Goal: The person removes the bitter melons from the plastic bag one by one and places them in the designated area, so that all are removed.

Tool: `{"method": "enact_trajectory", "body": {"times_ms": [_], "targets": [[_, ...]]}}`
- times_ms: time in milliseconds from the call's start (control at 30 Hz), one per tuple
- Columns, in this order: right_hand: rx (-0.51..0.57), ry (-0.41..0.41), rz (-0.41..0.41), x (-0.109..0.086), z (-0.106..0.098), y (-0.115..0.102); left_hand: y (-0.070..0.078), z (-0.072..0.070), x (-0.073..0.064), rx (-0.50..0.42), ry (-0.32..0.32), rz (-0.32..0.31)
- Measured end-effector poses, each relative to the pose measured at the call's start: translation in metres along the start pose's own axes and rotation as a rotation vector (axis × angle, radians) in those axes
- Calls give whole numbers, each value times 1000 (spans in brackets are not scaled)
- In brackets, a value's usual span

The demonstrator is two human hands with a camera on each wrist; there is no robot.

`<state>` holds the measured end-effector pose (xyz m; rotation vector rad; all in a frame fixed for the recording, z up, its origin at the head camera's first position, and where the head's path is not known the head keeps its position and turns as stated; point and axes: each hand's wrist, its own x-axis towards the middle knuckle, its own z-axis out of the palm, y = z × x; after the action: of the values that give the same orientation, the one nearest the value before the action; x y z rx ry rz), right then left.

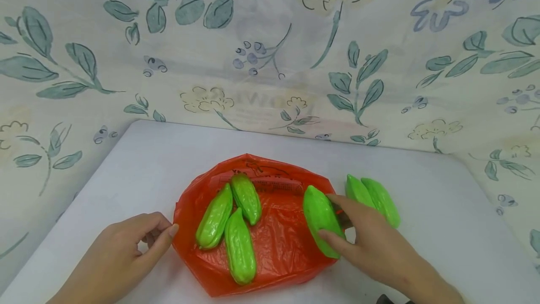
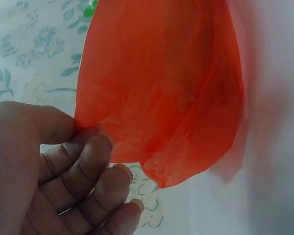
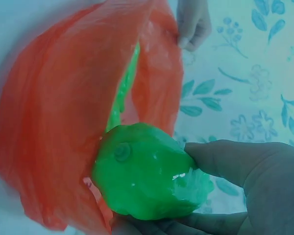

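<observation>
My left hand (image 1: 124,250) pinches the left rim of a red plastic bag (image 1: 280,231) between thumb and fingertip. In the left wrist view the bag's edge (image 2: 152,88) is caught in that pinch, the other fingers curled loosely. Three shiny green ridged gourds (image 1: 240,250) lie inside the spread bag, toward its left. With my right hand (image 1: 377,243) I grip another green gourd (image 1: 321,222) by its sides, over the bag's right rim. Seen from the right wrist, this gourd (image 3: 149,171) points its stem end toward the camera, thumb on one side and fingers beneath.
Two more green gourds (image 1: 379,198) lie side by side on the white table (image 1: 438,219), right of the bag and behind my right hand. A cloth (image 1: 270,46) printed with flowers and leaves hangs behind the table.
</observation>
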<state>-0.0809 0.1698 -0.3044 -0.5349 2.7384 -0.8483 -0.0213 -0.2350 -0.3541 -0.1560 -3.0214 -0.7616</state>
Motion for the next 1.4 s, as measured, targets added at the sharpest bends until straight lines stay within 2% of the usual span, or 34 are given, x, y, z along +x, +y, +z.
{"method": "enact_trajectory", "body": {"times_ms": [100,300,433,633,800,1067,1400], "targets": [[12,12,49,-4,-5,5,0,0,0,0,7,1],[-7,65,64,-13,-12,16,0,0,0,0,19,2],[2,69,108,-17,-14,23,0,1,-1,-2,21,1],[-16,81,147,-20,-16,30,-1,1,1,-2,-15,-29],[-43,104,153,-25,-19,38,-1,0,2,2,-33,-38],[-81,128,175,-29,-25,54,-2,-1,3,-3,-28,-26],[-139,180,151,-31,-36,76,-1,0,3,2,-33,-39]]}}
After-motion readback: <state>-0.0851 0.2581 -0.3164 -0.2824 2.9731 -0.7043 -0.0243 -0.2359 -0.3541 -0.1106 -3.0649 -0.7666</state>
